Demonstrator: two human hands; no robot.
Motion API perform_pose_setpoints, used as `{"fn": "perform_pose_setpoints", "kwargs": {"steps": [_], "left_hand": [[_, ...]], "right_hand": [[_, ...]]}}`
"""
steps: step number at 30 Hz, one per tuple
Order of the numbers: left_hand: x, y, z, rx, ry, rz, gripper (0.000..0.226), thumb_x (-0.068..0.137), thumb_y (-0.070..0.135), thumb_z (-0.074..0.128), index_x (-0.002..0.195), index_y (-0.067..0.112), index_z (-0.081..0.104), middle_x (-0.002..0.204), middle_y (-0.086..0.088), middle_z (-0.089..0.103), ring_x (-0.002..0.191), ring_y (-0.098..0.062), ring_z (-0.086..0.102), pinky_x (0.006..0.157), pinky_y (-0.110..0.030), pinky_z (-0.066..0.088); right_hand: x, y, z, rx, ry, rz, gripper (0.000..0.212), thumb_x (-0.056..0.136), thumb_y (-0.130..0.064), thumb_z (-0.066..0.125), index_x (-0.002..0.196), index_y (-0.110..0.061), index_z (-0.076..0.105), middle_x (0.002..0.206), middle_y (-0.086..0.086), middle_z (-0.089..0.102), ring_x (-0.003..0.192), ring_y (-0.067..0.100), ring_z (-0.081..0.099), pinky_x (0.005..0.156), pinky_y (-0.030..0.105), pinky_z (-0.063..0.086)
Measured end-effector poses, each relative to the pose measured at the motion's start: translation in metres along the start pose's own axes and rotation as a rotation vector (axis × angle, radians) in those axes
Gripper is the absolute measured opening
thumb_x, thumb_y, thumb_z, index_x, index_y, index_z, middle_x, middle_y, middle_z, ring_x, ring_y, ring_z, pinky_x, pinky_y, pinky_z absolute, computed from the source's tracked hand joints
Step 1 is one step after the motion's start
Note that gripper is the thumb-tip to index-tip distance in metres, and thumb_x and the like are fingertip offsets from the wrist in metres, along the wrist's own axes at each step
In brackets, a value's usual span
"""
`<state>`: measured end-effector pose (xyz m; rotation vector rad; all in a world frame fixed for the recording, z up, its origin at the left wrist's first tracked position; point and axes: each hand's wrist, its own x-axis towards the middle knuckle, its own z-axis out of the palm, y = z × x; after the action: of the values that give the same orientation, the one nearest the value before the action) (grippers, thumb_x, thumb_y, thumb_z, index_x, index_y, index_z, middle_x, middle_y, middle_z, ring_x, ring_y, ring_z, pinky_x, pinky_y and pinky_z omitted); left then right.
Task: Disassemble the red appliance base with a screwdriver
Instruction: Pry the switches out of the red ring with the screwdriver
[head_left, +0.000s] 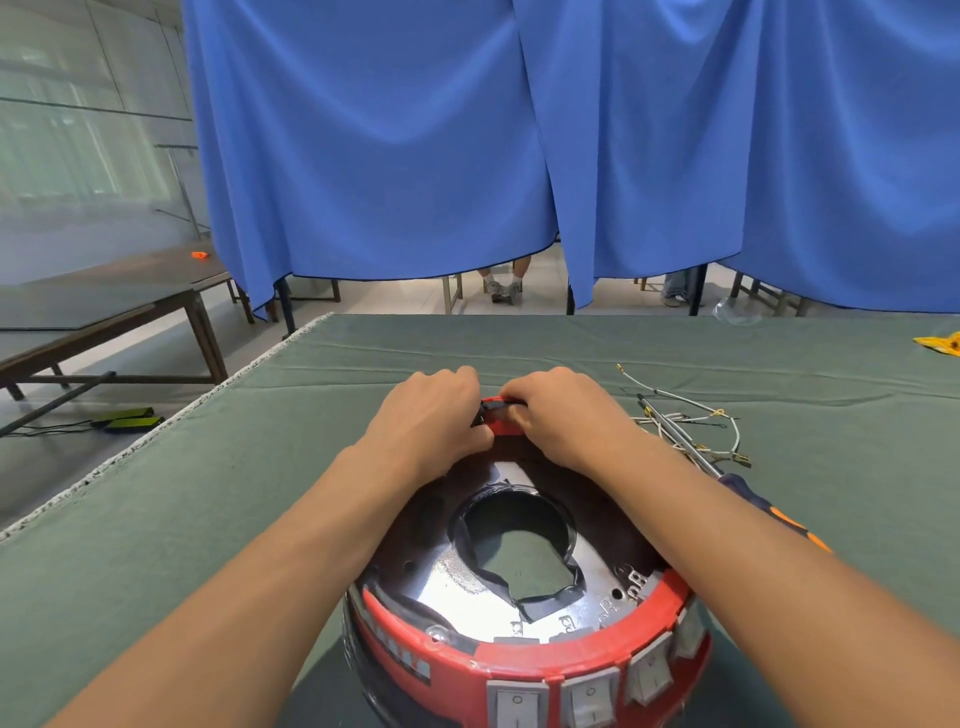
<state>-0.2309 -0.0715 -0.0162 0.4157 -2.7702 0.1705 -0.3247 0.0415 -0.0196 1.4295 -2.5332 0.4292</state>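
— Where's the base?

— On the green cloth (208, 467), close to the person, switches (587, 696) facing them, a round hole in the metal plate (452, 577).

— And the hands?

— Both at the base's (519, 660) far rim. The left hand (431, 415) and right hand (561, 415) curl their fingers round a small red-and-black part (498, 415) there.

— The screwdriver?

— Lying right of the base, untouched, its shaft (675, 441) across loose white wires (696, 415).
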Motion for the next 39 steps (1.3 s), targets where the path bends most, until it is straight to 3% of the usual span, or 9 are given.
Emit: {"fn": "perform_pose_setpoints", "kwargs": {"steps": [11, 14, 16, 22, 26, 28, 33, 36, 39], "left_hand": [[-0.004, 0.005, 0.000, 0.054, 0.012, 0.002, 0.026, 0.091, 0.033, 0.046, 0.089, 0.014, 0.029, 0.096, -0.012, 0.063, 0.084, -0.040, 0.059, 0.059, -0.036, 0.030], [-0.003, -0.001, -0.003, -0.204, 0.189, -0.173, 0.019, 0.091, 0.021, 0.044, 0.088, 0.011, 0.027, 0.073, -0.012, 0.054, 0.068, -0.040, 0.048, 0.057, -0.038, 0.029], [-0.004, -0.004, -0.002, -0.252, 0.319, -0.226, 0.018, 0.093, 0.019, 0.041, 0.088, 0.011, 0.026, 0.062, -0.006, 0.041, 0.062, -0.036, 0.041, 0.055, -0.038, 0.027], [-0.011, 0.004, -0.004, -0.140, 0.440, -0.128, 0.022, 0.096, 0.032, 0.042, 0.092, 0.017, 0.027, 0.083, -0.006, 0.057, 0.073, -0.035, 0.058, 0.051, -0.033, 0.025], [-0.014, 0.004, -0.006, -0.143, 0.396, -0.035, 0.027, 0.090, 0.036, 0.056, 0.103, 0.016, 0.042, 0.099, -0.002, 0.055, 0.088, -0.025, 0.056, 0.058, -0.032, 0.035], [-0.013, 0.004, -0.006, -0.137, 0.402, -0.009, 0.027, 0.089, 0.034, 0.059, 0.104, 0.017, 0.044, 0.099, 0.000, 0.052, 0.091, -0.022, 0.054, 0.058, -0.030, 0.035], [-0.012, 0.009, -0.005, -0.243, 0.343, 0.099, 0.022, 0.088, 0.026, 0.058, 0.102, 0.015, 0.045, 0.101, 0.000, 0.053, 0.092, -0.022, 0.053, 0.061, -0.033, 0.039], [-0.013, 0.009, -0.004, -0.350, 0.291, 0.072, 0.037, 0.086, 0.024, 0.062, 0.116, 0.020, 0.043, 0.112, 0.002, 0.056, 0.096, -0.022, 0.057, 0.070, -0.034, 0.044], [-0.011, 0.008, -0.004, -0.356, 0.276, 0.071, 0.040, 0.089, 0.026, 0.058, 0.125, 0.019, 0.041, 0.121, 0.000, 0.056, 0.100, -0.025, 0.059, 0.076, -0.037, 0.046]], "right_hand": [[-0.001, -0.001, -0.001, -0.010, -0.008, 0.001, 0.028, 0.099, -0.025, 0.043, 0.117, -0.020, 0.064, 0.111, 0.012, 0.065, 0.101, 0.033, 0.059, 0.073, 0.034, 0.040], [-0.002, -0.002, -0.002, -0.017, -0.026, 0.008, 0.028, 0.099, -0.025, 0.043, 0.117, -0.020, 0.063, 0.113, 0.013, 0.065, 0.102, 0.034, 0.058, 0.073, 0.034, 0.039], [-0.002, -0.003, -0.002, -0.021, -0.033, 0.013, 0.028, 0.099, -0.025, 0.043, 0.118, -0.020, 0.063, 0.114, 0.012, 0.064, 0.102, 0.033, 0.058, 0.072, 0.033, 0.037], [-0.005, -0.004, -0.001, 0.001, -0.022, 0.019, 0.023, 0.095, -0.029, 0.048, 0.110, -0.018, 0.063, 0.108, 0.010, 0.066, 0.098, 0.030, 0.059, 0.072, 0.033, 0.041], [-0.010, -0.006, -0.007, 0.501, 0.131, 0.060, 0.027, 0.084, -0.019, 0.056, 0.109, -0.022, 0.065, 0.109, -0.003, 0.067, 0.104, 0.013, 0.059, 0.090, 0.032, 0.046], [-0.012, -0.007, -0.011, 0.731, 0.203, 0.085, 0.016, 0.088, -0.019, 0.056, 0.096, -0.025, 0.068, 0.100, -0.006, 0.069, 0.097, 0.008, 0.061, 0.086, 0.027, 0.046], [-0.015, -0.006, -0.015, 0.917, 0.168, 0.081, 0.012, 0.091, -0.023, 0.064, 0.082, -0.020, 0.071, 0.080, -0.004, 0.072, 0.075, 0.005, 0.064, 0.076, 0.026, 0.051], [-0.014, -0.002, -0.016, 1.043, 0.196, 0.129, 0.014, 0.087, -0.016, 0.069, 0.073, -0.020, 0.070, 0.065, -0.011, 0.070, 0.063, 0.000, 0.063, 0.064, 0.015, 0.049], [-0.014, -0.002, -0.016, 1.086, 0.160, 0.137, 0.015, 0.085, -0.013, 0.071, 0.071, -0.020, 0.069, 0.064, -0.010, 0.070, 0.064, 0.001, 0.064, 0.064, 0.013, 0.049]]}}
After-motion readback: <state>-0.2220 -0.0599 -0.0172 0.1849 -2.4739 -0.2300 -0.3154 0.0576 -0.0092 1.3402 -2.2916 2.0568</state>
